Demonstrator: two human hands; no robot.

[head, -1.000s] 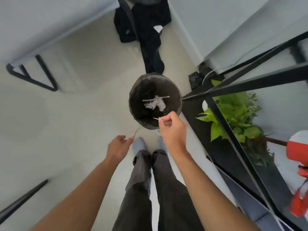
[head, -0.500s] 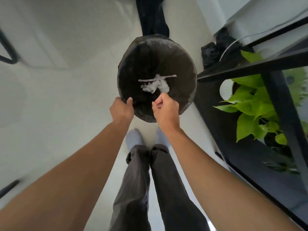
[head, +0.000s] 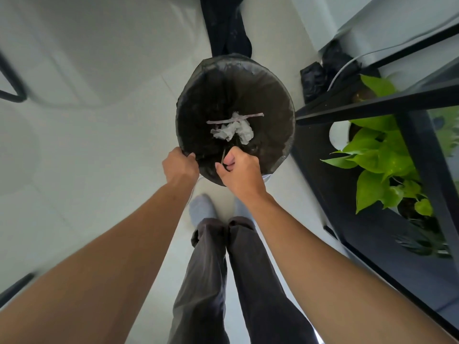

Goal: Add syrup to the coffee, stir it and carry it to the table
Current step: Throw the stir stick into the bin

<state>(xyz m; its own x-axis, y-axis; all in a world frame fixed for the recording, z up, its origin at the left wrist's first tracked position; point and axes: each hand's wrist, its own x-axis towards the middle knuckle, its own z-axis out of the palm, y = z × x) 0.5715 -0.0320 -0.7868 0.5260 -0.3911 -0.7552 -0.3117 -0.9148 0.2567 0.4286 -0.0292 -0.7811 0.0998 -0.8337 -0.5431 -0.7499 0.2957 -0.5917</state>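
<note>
I stand over a round bin (head: 285, 100) lined with a black bag. My left hand (head: 180, 167) grips the bin's near rim. My right hand (head: 241, 171) hovers over the near edge of the opening, fingers curled around a thin stir stick (head: 223, 156) that points down into the bin. Inside lie crumpled white paper (head: 236, 131) and a long pale stick (head: 234, 118). No coffee cup or syrup is in view.
A black metal shelf frame (head: 372, 105) with a green leafy plant (head: 387, 157) stands close on the right. Dark cloth (head: 227, 23) lies on the pale floor beyond the bin. A black bag (head: 313, 78) sits by the wall. My socked feet (head: 200, 209) are just before the bin.
I have leaned closer to the bin. My left hand rose and took hold of the rim. My right hand lowered the stir stick over the bin's opening.
</note>
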